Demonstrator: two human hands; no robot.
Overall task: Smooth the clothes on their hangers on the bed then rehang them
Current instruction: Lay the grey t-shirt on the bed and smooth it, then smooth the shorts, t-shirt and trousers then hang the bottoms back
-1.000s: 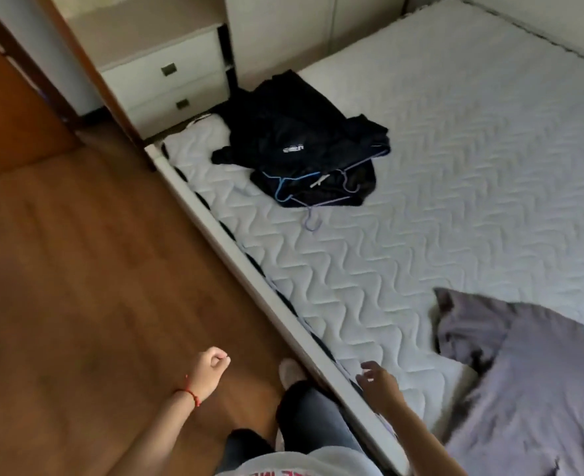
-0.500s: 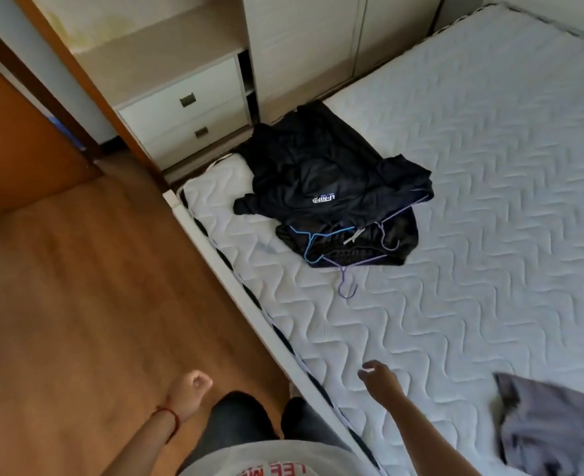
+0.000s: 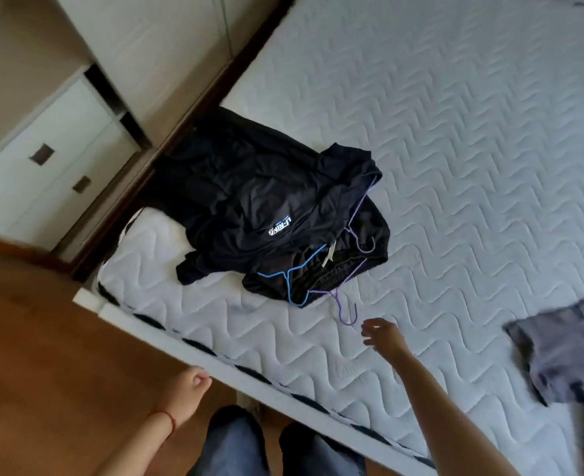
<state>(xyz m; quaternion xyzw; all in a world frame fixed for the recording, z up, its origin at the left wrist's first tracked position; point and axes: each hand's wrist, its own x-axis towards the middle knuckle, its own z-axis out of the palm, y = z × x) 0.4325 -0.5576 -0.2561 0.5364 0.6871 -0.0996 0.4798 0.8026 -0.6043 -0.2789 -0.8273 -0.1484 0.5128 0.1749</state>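
A pile of black clothes (image 3: 266, 207) lay crumpled near the middle of the frame, on the left part of the white quilted bed (image 3: 472, 139). White letters showed on the top piece. A blue hanger (image 3: 292, 280) poked out of the pile at its lower edge, and a purple hanger (image 3: 347, 305) stuck out just beside it, its hook resting on the bare mattress. The right hand (image 3: 381, 334) reached out over the bed, just below and to the right of the purple hook, close to it but not touching. Its fingers were spread a little and softly bent, and they held nothing. The left hand (image 3: 189, 389) hung in the lower left of the frame, beside the edge of the bed, over the brown wood floor (image 3: 43, 355). Its fingers were loosely curled, with nothing in them, and a thin red string went round the wrist. A gray piece of clothing (image 3: 565, 352) lay at the right edge of the frame, well apart from the black pile. White drawers (image 3: 46, 173) stood in the upper left, next to the head of the bed. The person's legs in dark pants (image 3: 270, 448) showed at the bottom.
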